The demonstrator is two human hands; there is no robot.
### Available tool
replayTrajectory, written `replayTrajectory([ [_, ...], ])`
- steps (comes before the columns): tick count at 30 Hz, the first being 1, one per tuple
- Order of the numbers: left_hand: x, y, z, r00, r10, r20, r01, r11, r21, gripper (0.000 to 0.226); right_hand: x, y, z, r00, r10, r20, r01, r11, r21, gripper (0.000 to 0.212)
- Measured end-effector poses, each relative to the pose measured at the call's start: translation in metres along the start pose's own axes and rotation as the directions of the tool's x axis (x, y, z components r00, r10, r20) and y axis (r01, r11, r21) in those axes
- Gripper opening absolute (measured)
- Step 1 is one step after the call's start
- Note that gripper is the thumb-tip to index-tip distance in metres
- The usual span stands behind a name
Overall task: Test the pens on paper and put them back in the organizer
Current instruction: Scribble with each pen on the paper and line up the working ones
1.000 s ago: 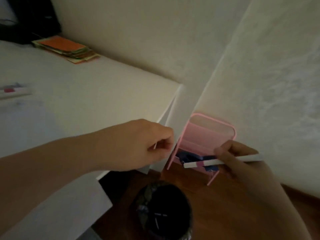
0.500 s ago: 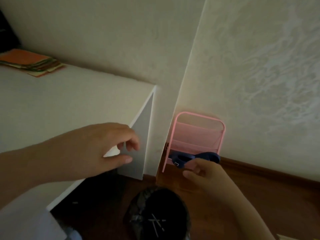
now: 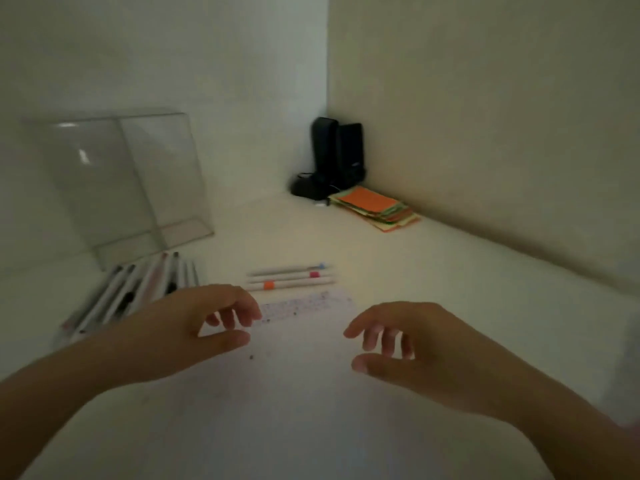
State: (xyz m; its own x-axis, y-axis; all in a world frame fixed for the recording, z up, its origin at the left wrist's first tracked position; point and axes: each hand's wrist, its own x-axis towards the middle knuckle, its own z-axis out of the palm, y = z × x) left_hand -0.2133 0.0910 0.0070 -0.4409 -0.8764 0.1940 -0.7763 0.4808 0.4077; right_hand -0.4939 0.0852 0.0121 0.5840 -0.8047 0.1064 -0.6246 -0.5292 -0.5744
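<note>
Now your left hand [image 3: 194, 327] and right hand [image 3: 412, 344] hover loosely curled and empty over the paper [image 3: 311, 323], whose far edge carries small test marks, blurred in this dim view. At twelve o'clock just past the sheet lie three pens [image 3: 291, 279] side by side. Pinch one mid-barrel, keep your other palm flat on the sheet. At ten o'clock more pens lie in what may be the organizer [image 3: 135, 292], before a clear box [image 3: 121, 181].
</note>
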Motion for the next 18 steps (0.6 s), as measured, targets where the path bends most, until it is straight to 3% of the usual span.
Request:
replayTrajectory([
  [4,-0.028,-0.046,-0.010,0.989,-0.134,-0.058,0.129,0.988,-0.079,0.052,0.089,-0.023,0.032,0.995,-0.047,0.085,0.057,0.991,-0.118,0.022],
  [8,-0.025,-0.070,-0.001,0.969,-0.191,-0.155,0.169,0.975,-0.146,0.012,0.140,-0.027,0.052,0.993,-0.103,0.064,0.117,0.951,-0.286,0.024],
  [13,-0.023,-0.081,0.012,0.960,-0.179,-0.215,0.131,0.967,-0.219,0.021,0.166,-0.020,0.062,0.997,-0.059,0.058,0.079,0.887,-0.455,0.024],
  [18,-0.024,-0.085,0.016,0.972,-0.088,-0.219,0.048,0.982,-0.183,0.014,0.171,-0.019,0.071,0.993,-0.076,0.093,0.114,0.836,-0.537,0.020],
])
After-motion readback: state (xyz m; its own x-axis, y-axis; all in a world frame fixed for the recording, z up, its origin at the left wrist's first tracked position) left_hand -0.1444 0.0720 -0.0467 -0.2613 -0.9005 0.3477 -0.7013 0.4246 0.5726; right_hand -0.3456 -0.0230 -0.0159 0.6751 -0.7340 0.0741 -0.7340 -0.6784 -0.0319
